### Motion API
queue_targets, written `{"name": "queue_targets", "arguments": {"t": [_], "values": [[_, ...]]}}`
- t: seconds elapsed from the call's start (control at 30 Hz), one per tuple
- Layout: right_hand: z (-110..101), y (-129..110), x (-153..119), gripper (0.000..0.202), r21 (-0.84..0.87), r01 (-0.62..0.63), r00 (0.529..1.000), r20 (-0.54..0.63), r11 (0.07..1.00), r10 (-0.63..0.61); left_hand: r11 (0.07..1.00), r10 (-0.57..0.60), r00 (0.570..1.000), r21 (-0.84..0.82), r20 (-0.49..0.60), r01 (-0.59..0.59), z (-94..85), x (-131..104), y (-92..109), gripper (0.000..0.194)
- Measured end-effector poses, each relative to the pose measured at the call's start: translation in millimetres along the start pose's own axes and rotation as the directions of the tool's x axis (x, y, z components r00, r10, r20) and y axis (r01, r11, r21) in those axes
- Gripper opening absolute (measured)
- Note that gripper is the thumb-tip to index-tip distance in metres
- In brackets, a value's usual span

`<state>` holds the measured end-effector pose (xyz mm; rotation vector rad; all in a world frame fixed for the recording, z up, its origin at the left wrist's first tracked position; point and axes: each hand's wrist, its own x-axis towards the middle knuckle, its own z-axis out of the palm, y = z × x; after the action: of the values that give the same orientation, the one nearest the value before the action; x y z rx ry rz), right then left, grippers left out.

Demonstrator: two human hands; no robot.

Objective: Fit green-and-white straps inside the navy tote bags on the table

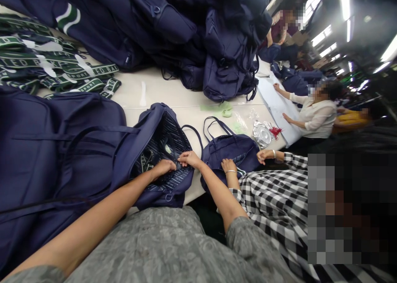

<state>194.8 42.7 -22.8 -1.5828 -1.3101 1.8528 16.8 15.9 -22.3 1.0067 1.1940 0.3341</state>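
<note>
A navy bag [127, 167] lies wide open in front of me, showing its dark striped lining [169, 184]. My left hand [163, 168] reaches into the opening with fingers pinched together. Facing it, my right hand [190, 159] is closed in a pinch at the right side of the mouth, its fingertips close to the left ones. Something small and dark lies between the two hands, too small to make out. Inside the bag, left of my hands, sits a green-and-white lettered strap [146, 160]. A pale oval piece [168, 148] shows deeper in.
A heap of navy bags [173, 31] covers the back of the table [133, 84]. Lettered straps [62, 66] are piled at the left. At right, a co-worker in a checked shirt [273, 192] handles another navy bag [229, 151], near a foil dish [263, 133]. Another person works beyond.
</note>
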Motion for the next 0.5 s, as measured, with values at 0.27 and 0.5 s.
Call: {"name": "queue_targets", "arguments": {"t": [0.27, 0.5], "values": [[0.5, 10.4, -0.1, 0.018, 0.026, 0.06, 0.998, -0.015, 0.998, -0.06, 1.0, 0.017, 0.999, 0.015, 0.042, -0.017, -1.0, -0.7, -0.4, 0.014], [1.5, 11.7, -2.0, 0.025, 0.027, 0.086, 0.996, -0.013, 0.996, -0.086, 1.0, 0.0, 0.998, 0.0, 0.059, 0.001, -1.0, -1.3, 1.4, 0.015]]}}
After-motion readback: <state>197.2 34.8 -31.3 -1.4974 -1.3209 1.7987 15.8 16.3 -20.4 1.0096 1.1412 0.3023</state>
